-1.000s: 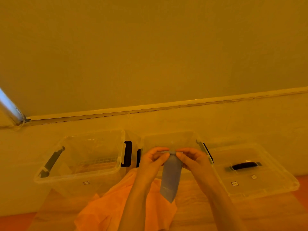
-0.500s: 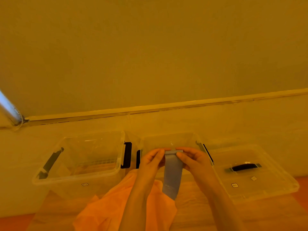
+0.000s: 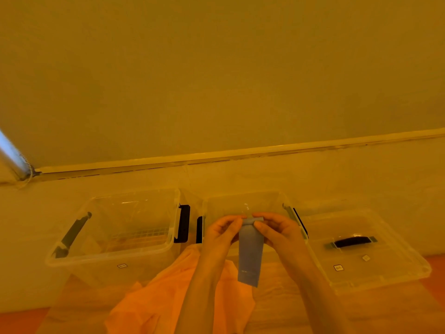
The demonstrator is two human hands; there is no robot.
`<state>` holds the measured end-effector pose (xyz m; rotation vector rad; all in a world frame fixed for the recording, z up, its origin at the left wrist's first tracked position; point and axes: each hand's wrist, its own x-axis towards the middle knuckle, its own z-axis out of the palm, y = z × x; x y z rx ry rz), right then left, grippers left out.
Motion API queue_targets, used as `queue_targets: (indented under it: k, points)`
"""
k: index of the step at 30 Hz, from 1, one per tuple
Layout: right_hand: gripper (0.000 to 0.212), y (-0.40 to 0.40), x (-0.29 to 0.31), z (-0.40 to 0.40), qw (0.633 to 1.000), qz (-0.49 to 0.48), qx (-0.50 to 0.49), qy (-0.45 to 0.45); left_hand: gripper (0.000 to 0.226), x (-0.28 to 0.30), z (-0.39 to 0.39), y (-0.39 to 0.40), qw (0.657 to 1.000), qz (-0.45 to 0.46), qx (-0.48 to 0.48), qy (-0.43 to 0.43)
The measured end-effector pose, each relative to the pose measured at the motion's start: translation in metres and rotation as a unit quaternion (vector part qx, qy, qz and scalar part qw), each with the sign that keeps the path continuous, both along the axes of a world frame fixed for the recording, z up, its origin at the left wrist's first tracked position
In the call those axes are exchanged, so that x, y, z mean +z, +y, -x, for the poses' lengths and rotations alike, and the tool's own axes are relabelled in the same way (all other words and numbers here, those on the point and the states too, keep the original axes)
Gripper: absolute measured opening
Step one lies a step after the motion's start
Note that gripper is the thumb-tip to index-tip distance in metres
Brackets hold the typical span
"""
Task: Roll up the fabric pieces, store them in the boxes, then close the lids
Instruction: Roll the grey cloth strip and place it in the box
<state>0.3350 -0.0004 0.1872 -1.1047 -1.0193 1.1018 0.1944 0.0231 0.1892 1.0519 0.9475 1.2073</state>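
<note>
A narrow grey-blue fabric strip hangs down in front of me. My left hand and my right hand both pinch its top end, which is curled over into a small roll. Two clear plastic boxes stand open behind: the left box and the middle box, right behind my hands. A clear lid with a dark handle lies to the right. An orange cloth is spread under my forearms.
The boxes sit on a pale wooden table against a plain wall. Dark latches stick out between the two boxes. A bright pole leans at the far left.
The hanging strip has grown shorter as its top end is rolled between my fingers. Both hands stay in front of the middle box.
</note>
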Motion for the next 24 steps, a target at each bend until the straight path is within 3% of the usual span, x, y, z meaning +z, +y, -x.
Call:
queue_targets:
  k: [6, 17, 24]
  points:
    - [0.013, -0.0002, 0.0003, 0.0006, 1.0, 0.011, -0.002, 0.015, 0.016, 0.0004, 0.005, 0.0006, 0.998, -0.027, 0.011, 0.05]
    - [0.02, 0.0014, -0.003, -0.0026, 1.0, 0.007, 0.001, 0.03, 0.017, 0.0023, 0.0041, 0.0022, 0.998, -0.01, 0.004, 0.061]
    - [0.012, 0.0034, -0.002, -0.0016, 0.999, 0.018, -0.017, 0.046, 0.018, 0.0024, 0.004, 0.0029, 0.998, -0.025, -0.013, 0.055]
